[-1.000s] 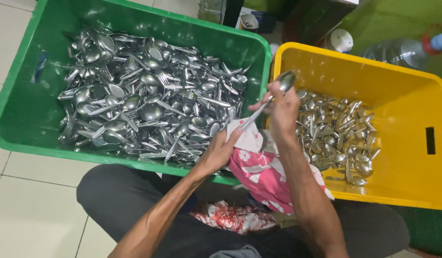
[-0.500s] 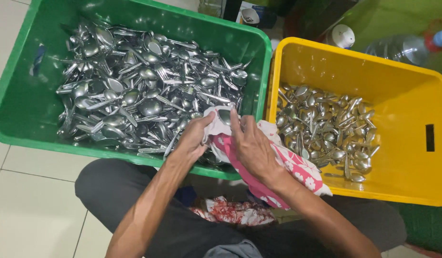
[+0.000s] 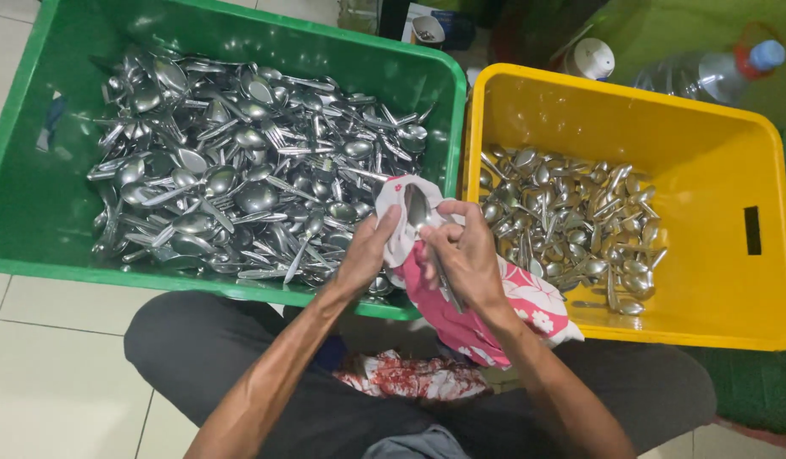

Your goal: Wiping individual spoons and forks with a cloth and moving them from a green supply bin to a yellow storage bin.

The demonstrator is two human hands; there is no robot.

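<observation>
My left hand grips a pink and white floral cloth over the near edge of the green crate. A metal spoon lies on that cloth, bowl up, and my right hand holds it by the handle. The green crate is heaped with several metal spoons and forks. To the right, the yellow crate holds a smaller pile of spoons.
A second patterned red and white cloth lies on my lap. Behind the yellow crate stand a clear plastic bottle with a blue cap and a white-capped container. White floor tiles lie to the left.
A second ago my right hand reached over the yellow crate with a spoon. Both hands then came back to the cloth, and now a spoon rests on it between them.
</observation>
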